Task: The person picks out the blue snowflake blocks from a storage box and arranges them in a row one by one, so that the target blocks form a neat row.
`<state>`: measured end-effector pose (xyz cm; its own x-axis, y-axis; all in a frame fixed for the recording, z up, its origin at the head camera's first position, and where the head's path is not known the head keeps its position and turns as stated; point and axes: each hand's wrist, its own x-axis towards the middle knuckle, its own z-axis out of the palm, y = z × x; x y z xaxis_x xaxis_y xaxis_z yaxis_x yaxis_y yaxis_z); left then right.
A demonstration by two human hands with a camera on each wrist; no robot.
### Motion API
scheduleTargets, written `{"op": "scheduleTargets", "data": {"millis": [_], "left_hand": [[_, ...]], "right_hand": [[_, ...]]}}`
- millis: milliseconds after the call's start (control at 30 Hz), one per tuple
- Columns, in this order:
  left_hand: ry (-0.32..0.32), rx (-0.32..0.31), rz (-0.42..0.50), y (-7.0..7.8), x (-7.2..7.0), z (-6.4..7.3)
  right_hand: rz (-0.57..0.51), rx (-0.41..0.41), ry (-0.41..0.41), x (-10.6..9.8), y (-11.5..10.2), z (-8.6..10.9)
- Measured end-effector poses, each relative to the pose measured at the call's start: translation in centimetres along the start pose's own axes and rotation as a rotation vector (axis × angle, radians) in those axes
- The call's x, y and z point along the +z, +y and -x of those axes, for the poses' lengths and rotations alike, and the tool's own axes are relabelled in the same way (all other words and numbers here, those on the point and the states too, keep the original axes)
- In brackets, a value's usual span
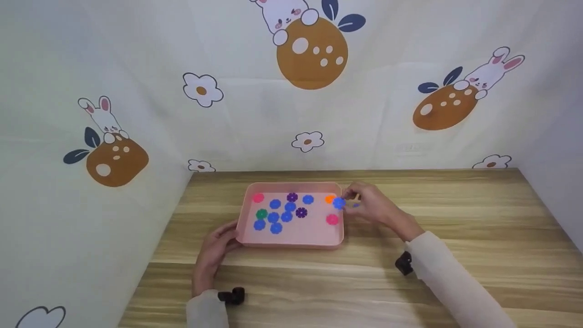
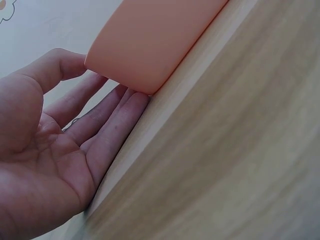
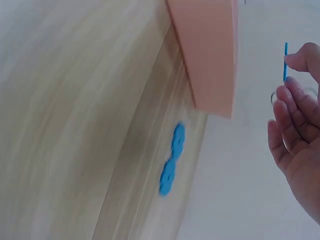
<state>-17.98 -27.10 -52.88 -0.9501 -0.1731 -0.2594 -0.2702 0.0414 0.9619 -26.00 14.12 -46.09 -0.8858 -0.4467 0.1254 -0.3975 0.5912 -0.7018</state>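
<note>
A pink tray on the table holds several small flower-shaped plastic discs, mostly blue, with purple, green, pink and orange ones among them. My left hand rests at the tray's left front corner. In the left wrist view, its thumb touches the rim, and the other fairly straight fingers lie against the outer wall near the base. Above the tray's right rim, my right hand pinches a blue disc between thumb and fingertips. The right wrist view shows this disc edge-on.
Two blue discs lie end to end on the wooden table, just right of the tray. A patterned cloth hangs behind and beside the table. Each wrist wears a small black camera.
</note>
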Motion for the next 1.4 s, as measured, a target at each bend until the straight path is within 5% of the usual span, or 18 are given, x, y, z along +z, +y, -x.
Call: {"op": "scheduleTargets", "data": {"millis": [700,1167,1400], "left_hand": [[0.004,-0.007,-0.047,0.0,-0.1,-0.1],[0.007,0.009,0.023,0.1,0.2,-0.3],[0.013,-0.023,-0.014,0.1,0.0,-0.1]], "right_hand": [[0.132,0.164,0.011,-4.2,8.6,3.1],[0.148,0.168,-0.089,-5.0,10.0,3.5],[0.124,0.178,-0.097,-4.9,9.2,3.3]]}}
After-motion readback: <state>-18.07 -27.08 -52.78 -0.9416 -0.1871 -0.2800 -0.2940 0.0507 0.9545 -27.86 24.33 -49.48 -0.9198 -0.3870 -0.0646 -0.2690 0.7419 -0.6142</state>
